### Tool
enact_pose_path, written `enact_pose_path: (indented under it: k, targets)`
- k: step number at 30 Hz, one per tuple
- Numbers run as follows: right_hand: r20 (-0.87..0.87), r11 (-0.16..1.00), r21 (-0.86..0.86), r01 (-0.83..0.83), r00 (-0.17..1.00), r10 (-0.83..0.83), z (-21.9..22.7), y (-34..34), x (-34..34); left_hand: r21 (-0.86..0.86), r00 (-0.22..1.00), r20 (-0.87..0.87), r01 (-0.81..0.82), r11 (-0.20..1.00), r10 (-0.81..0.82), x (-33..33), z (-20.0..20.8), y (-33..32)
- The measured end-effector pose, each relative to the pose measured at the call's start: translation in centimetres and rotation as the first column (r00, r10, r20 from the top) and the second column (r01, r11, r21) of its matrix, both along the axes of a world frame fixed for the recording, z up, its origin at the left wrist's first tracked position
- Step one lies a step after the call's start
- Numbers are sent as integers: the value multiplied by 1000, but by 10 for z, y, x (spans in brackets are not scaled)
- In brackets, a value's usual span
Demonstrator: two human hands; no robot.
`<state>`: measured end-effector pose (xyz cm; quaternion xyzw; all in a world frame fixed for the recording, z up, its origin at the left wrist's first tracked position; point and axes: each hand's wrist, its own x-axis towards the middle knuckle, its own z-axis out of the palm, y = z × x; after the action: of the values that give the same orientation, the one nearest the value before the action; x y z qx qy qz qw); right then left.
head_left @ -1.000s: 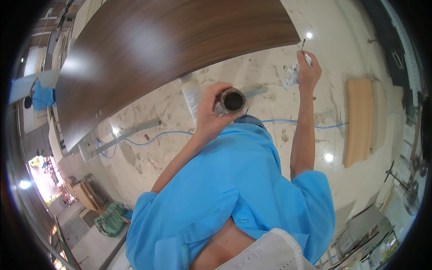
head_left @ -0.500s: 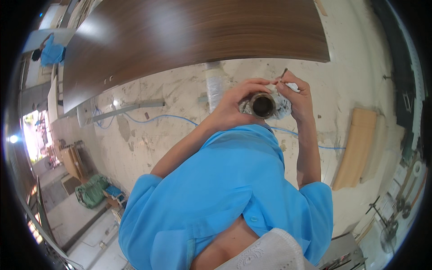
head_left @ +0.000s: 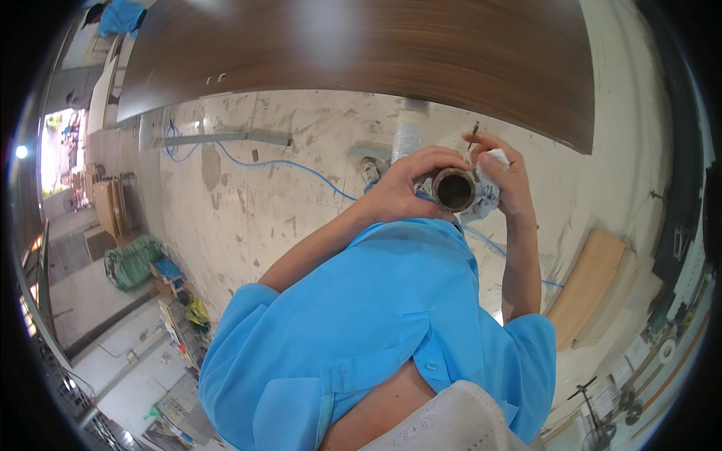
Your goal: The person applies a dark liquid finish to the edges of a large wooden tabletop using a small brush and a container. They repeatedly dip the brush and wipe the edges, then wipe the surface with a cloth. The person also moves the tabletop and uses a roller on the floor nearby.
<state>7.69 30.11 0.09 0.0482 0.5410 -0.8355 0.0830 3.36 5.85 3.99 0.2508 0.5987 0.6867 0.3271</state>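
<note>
My left hand (head_left: 410,182) is wrapped round a small open can (head_left: 435,188) with a stained brownish rim, held upright in front of my waist. Its inside looks dark, and I cannot make out what it contains. Just to the right, my right hand (head_left: 513,179) is closed round a thin stick-like tool (head_left: 474,134) with a dark end pointing away from me. A crumpled white rag (head_left: 487,198) is in the same hand and hangs beside the can. The tool's lower part is hidden by my fingers.
Ahead lies a large dark wood-grain panel (head_left: 421,52). A blue hose (head_left: 301,167) runs over the stained floor near my shoe (head_left: 369,171). Brown boards (head_left: 587,278) lie at right, a green sack (head_left: 132,263) at left. A co-worker in blue (head_left: 120,16) is at far left.
The can and both hands sit slightly farther right in view. The panel and floor have shifted, and a shoe of mine now shows. Both hands keep what they hold.
</note>
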Motion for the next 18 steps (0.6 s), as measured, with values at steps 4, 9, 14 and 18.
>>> enact_pose_path:
  k: [4, 9, 14, 18]
  targets:
    - [-66, 936, 150, 319, 948, -312, 15, 7, -54, 10, 981, -41, -188, 982, 188, -3, 2, -35]
    - [-519, 573, 347, 742, 661, -542, 15, 29, -159, -30, 924, -99, -374, 927, 370, -5, 0, -92]
    - [-427, -346, 848, 403, 904, 6, -53, -20, -272, -76, 860, -200, -492, 867, 470, -11, -6, -151]
    - [-260, -129, 933, 337, 874, 410, -80, -171, -314, -97, 824, -266, -540, 836, 501, -21, -12, -188]
